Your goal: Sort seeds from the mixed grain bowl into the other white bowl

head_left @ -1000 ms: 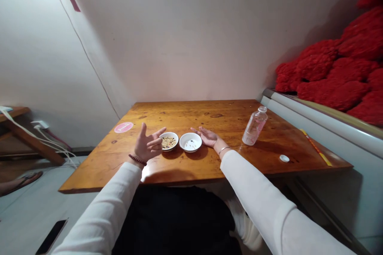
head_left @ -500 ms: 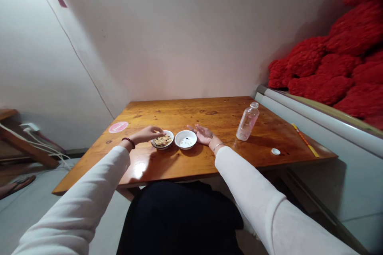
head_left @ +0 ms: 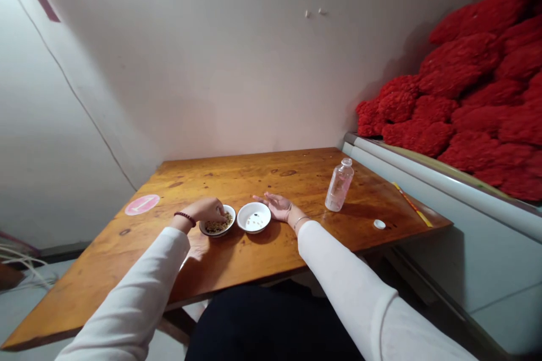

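My left hand [head_left: 210, 210], with a dark red bead bracelet at the wrist, reaches over a bowl of mixed beans or grains [head_left: 218, 228]. Its fingers are bent together in a pinch down at the beans; whatever lies between the fingertips is hidden. Just right of that bowl stands a white bowl [head_left: 254, 218] with a few small pieces at its bottom, one of them dark. My right hand [head_left: 277, 206] rests palm up against the right side of the white bowl. Its fingers are spread and it holds nothing.
A clear plastic bottle [head_left: 339, 186] without its cap stands on the wooden table [head_left: 237, 172] to the right. A white cap [head_left: 379, 224] and a yellow-red strip [head_left: 412, 205] lie beyond it. A round pink sticker [head_left: 143, 205] is at left. Red fluffy bundles [head_left: 461, 107] are piled at right.
My left hand has lowered into the bean bowl and its fingers have drawn together. My right hand stays open by the white bowl. The whole view has shifted right and tilted up a little.
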{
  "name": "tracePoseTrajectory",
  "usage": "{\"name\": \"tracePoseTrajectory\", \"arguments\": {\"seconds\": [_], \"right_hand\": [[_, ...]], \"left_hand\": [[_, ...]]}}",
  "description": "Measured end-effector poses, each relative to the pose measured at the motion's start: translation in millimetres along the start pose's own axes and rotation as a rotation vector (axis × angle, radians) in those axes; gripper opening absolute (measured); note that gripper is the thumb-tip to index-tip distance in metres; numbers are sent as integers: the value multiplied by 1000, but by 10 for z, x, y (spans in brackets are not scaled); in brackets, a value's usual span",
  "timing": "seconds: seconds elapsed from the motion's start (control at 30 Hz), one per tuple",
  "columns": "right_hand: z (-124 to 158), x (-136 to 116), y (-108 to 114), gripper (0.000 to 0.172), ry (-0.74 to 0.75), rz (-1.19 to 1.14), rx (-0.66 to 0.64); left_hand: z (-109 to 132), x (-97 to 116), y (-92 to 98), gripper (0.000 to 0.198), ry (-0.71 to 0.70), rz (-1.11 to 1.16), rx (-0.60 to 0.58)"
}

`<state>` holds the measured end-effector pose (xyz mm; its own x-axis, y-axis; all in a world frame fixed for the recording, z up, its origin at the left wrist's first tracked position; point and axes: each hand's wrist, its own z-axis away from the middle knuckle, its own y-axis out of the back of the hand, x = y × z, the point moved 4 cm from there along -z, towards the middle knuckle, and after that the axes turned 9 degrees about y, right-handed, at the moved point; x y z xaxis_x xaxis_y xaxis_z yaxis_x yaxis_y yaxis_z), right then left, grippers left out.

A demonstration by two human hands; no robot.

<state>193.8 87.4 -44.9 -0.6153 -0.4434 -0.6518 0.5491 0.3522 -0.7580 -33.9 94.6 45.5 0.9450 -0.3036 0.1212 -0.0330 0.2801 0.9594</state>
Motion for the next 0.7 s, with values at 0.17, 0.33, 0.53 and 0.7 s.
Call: {"name": "tracePoseTrajectory", "arguments": {"seconds": [0.17, 0.33, 0.53, 0.7], "right_hand": [[-32, -9, 72, 25, 5, 39, 29], [-84, -15, 137, 21, 8, 16, 69], [-172, -16, 191, 13, 8, -40, 80], [-189, -18, 164, 13, 24, 40, 25]], "left_hand": [[9, -20, -36, 25, -50, 123, 31], [109, -100, -18, 40, -78, 491, 141], [184, -136, -151, 58, -158, 1442, -281], [125, -147, -218, 46, -135, 1613, -386]]}}
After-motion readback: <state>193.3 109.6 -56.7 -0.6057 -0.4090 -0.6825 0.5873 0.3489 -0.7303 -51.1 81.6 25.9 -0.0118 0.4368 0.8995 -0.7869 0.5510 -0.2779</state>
